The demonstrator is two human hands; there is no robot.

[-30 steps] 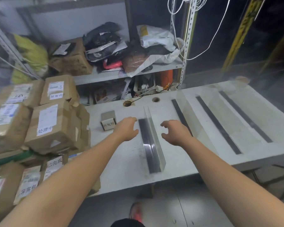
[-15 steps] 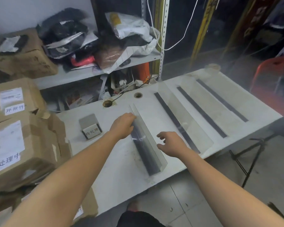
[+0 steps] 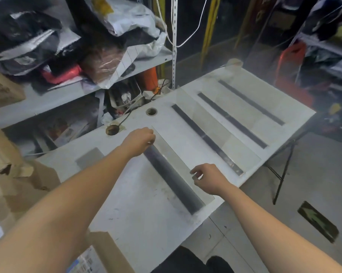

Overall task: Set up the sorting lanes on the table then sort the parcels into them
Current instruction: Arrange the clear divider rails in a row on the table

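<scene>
On the white table (image 3: 138, 203) lies a clear divider (image 3: 178, 164) with a dark base strip, running from the far middle toward the near edge. My left hand (image 3: 139, 141) pinches its far end. My right hand (image 3: 206, 179) sits at its right side, thumb and forefinger pinching the upper edge of the clear pane. A second clear divider (image 3: 221, 133) stands upright to the right on its own dark strip. Parcels in brown cardboard boxes (image 3: 26, 184) are stacked at the left.
Two more dark strips (image 3: 232, 119) (image 3: 251, 102) lie on the table's right part. A small grey label stand (image 3: 89, 157) stands left of my left arm. Two round holes (image 3: 151, 111) pierce the table's back edge. Shelves (image 3: 67, 91) behind hold bagged parcels. A red chair (image 3: 292, 62) stands at the right.
The view has swung right and closer. My left hand has moved onto the divider's far end and my right hand has closed in on the pane's edge.
</scene>
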